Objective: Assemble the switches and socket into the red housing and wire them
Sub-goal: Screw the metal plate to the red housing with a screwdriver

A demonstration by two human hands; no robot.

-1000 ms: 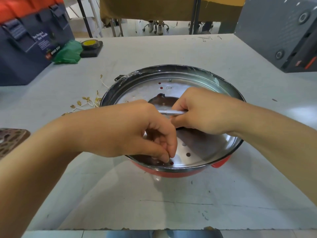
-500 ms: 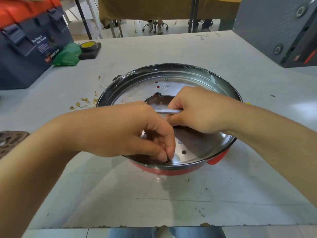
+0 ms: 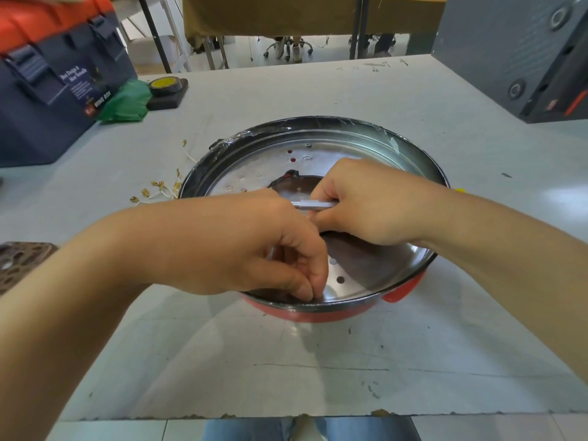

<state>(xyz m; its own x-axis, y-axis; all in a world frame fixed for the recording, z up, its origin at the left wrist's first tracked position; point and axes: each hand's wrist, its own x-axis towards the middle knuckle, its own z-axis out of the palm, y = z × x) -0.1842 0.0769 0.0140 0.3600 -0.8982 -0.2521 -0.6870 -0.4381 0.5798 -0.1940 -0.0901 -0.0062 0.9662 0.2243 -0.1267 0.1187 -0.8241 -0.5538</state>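
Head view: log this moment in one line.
left hand: pinching at housing near rim | right hand: gripping metal tool | terminal wires: on table

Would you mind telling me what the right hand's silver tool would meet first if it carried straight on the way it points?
Most likely the left hand: the silver tool gripped by the right hand points leftward at its knuckles, seemingly almost touching, though depth is unclear.

Single head-worn view, close above the table (image 3: 413, 100), angled forward and down (edges seemingly wide-angle bowed).
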